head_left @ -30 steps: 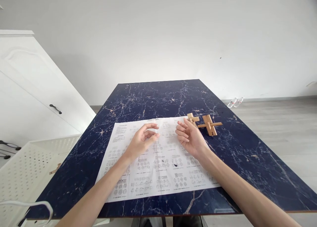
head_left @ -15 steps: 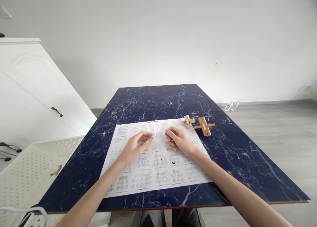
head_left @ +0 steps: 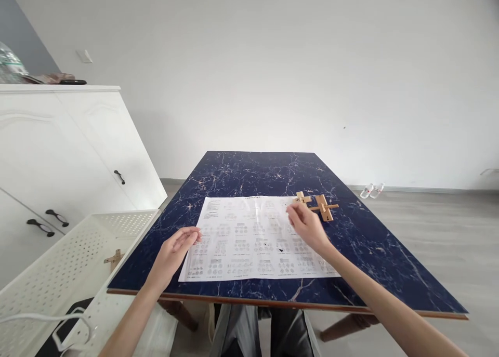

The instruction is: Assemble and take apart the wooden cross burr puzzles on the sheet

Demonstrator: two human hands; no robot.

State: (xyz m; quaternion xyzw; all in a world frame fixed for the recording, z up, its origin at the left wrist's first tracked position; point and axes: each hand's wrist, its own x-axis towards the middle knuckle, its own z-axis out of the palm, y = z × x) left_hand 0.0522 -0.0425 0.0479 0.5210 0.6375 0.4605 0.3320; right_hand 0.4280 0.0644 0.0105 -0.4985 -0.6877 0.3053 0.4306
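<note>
A white instruction sheet (head_left: 253, 237) printed with small diagrams lies flat on the dark blue marble table (head_left: 268, 175). My left hand (head_left: 174, 250) hovers at the sheet's left edge, fingers loosely curled and apart, holding nothing. My right hand (head_left: 306, 224) rests over the sheet's upper right part, fingers curled downward, nothing visible in them. Just beyond its fingertips lie two wooden puzzle pieces: a small block (head_left: 301, 197) and a cross-shaped piece (head_left: 324, 207).
A white perforated basket (head_left: 58, 266) stands to the left of the table with a wooden piece (head_left: 113, 257) inside. White cabinets (head_left: 58, 154) line the left wall. Two plastic bottles (head_left: 371, 190) lie on the grey floor by the far wall.
My head has lifted and moved back, so the table looks smaller. My left hand slid left to the sheet's edge. My right hand moved right toward the wooden pieces.
</note>
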